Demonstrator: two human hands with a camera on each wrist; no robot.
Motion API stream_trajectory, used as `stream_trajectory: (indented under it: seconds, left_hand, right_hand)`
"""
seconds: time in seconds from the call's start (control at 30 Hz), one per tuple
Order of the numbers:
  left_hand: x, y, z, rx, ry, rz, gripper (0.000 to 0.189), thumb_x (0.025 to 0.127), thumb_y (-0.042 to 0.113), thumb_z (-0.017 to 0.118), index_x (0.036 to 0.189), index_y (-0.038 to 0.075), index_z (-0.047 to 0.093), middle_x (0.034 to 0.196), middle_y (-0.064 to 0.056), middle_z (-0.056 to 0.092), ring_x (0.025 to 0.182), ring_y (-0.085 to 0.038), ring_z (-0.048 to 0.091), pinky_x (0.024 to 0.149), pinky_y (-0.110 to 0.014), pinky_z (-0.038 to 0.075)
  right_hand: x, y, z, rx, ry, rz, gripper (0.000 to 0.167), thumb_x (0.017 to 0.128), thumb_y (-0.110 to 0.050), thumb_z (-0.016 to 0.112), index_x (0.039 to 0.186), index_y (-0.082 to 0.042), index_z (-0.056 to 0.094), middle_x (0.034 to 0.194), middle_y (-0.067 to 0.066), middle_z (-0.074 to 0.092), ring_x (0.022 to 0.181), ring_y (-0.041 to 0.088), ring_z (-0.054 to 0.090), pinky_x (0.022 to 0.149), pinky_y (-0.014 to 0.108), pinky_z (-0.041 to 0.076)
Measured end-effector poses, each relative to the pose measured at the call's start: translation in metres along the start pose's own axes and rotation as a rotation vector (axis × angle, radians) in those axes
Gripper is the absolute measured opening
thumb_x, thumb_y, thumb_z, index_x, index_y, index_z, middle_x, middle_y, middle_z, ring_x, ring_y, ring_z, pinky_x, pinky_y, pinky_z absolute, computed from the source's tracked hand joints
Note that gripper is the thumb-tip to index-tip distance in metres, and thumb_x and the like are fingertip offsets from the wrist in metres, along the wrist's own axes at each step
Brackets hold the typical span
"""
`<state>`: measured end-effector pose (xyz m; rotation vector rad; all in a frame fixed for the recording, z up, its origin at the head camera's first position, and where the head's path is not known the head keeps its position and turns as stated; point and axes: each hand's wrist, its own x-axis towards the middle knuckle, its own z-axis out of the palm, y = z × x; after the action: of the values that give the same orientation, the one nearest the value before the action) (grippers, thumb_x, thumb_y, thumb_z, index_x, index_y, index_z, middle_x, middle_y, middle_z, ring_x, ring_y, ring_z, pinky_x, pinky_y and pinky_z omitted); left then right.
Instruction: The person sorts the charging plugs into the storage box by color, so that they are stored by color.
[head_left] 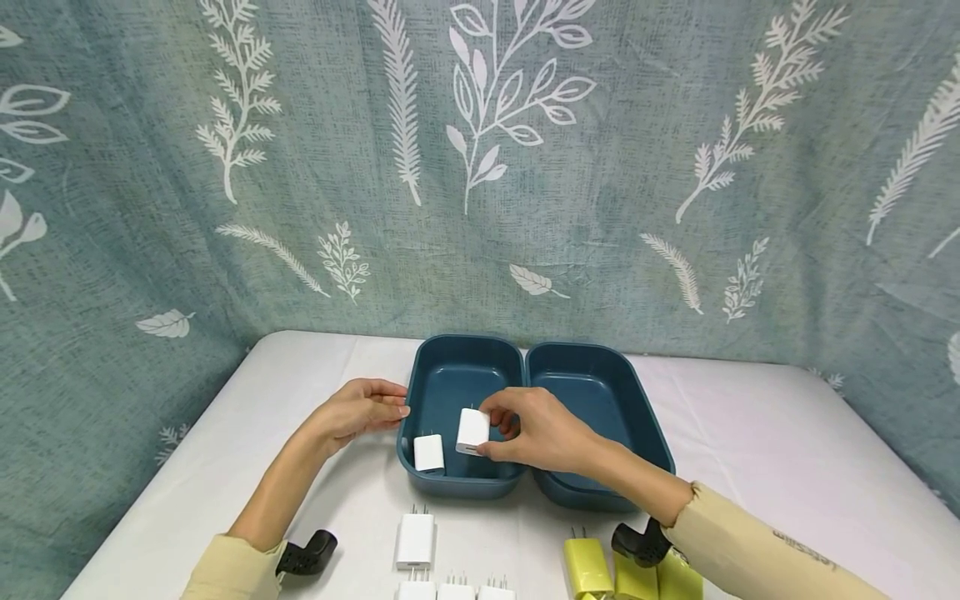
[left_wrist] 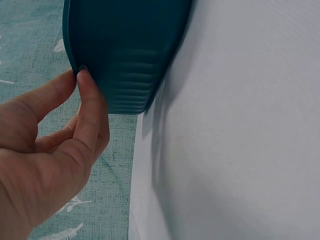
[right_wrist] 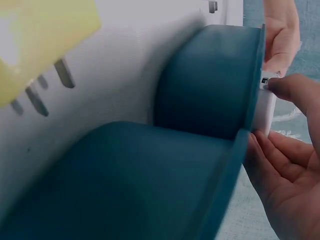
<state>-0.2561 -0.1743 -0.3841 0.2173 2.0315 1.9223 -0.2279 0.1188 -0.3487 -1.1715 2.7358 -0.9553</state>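
Over the left blue bin [head_left: 465, 488] | right hand [head_left: 536, 427], fingers gripping a white charger [head_left: 472, 430] | left hand [head_left: 365, 408], fingers pinching bin's rim [head_left: 415, 367] | apparently mid-placement | next move likely calls for lowering, then release

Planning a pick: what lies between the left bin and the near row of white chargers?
One white charger, prongs toward the left bin; beside it, bare cloth, as the head view shows.

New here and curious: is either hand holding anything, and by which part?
Right hand: a white plastic block charger, pinched, thumb at its port end. Left hand: the left blue rounded plastic bin, by its rim.
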Motion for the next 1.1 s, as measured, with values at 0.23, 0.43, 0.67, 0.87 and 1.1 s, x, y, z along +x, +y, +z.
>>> stream_trajectory:
  seconds: [0.23,0.43,0.67,0.87,1.1]
  left_hand:
    - [0.0,0.0,0.0,-0.001,0.001,-0.003,0.039,0.093,-0.005,0.061,0.127,-0.019,0.048,0.104,-0.016,0.066,0.091,-0.016,0.066,0.087,-0.033,0.056]
    - [0.001,0.001,0.001,-0.001,-0.006,0.0,0.04,0.093,-0.005,0.061,0.128,-0.02,0.047,0.105,-0.016,0.066,0.09,-0.015,0.066,0.086,-0.032,0.056]
    - [0.001,0.0,-0.001,0.001,-0.011,0.009,0.042,0.092,-0.005,0.062,0.128,-0.021,0.046,0.107,-0.019,0.067,0.089,-0.015,0.066,0.084,-0.03,0.056]
    - [0.001,0.0,-0.001,0.006,-0.019,0.009,0.043,0.093,-0.004,0.062,0.13,-0.021,0.046,0.112,-0.022,0.065,0.09,-0.015,0.066,0.088,-0.034,0.055]
    - [0.0,-0.001,-0.002,0.0,-0.017,0.009,0.043,0.093,-0.004,0.061,0.13,-0.02,0.045,0.112,-0.022,0.064,0.091,-0.015,0.066,0.088,-0.035,0.055]
  right_hand:
    - [0.008,0.006,0.009,-0.039,-0.064,-0.039,0.04,0.085,-0.024,0.08,0.116,-0.002,0.067,0.095,0.002,0.065,0.083,0.015,0.063,0.072,0.024,0.054]
    - [0.014,0.006,0.013,-0.104,-0.102,-0.039,0.042,0.084,-0.026,0.081,0.116,-0.002,0.068,0.095,0.003,0.067,0.083,0.016,0.064,0.072,0.024,0.053]
    - [0.021,0.004,0.018,-0.135,-0.154,-0.03,0.04,0.082,-0.024,0.082,0.114,-0.003,0.069,0.092,0.002,0.066,0.083,0.016,0.062,0.071,0.024,0.052]
    - [0.023,0.003,0.021,-0.126,-0.18,-0.022,0.039,0.082,-0.024,0.082,0.113,-0.003,0.069,0.092,0.002,0.066,0.083,0.015,0.061,0.072,0.024,0.051]
    - [0.026,0.004,0.024,-0.033,-0.193,-0.01,0.039,0.083,-0.022,0.082,0.112,0.001,0.069,0.093,0.005,0.069,0.085,0.016,0.065,0.073,0.023,0.053]
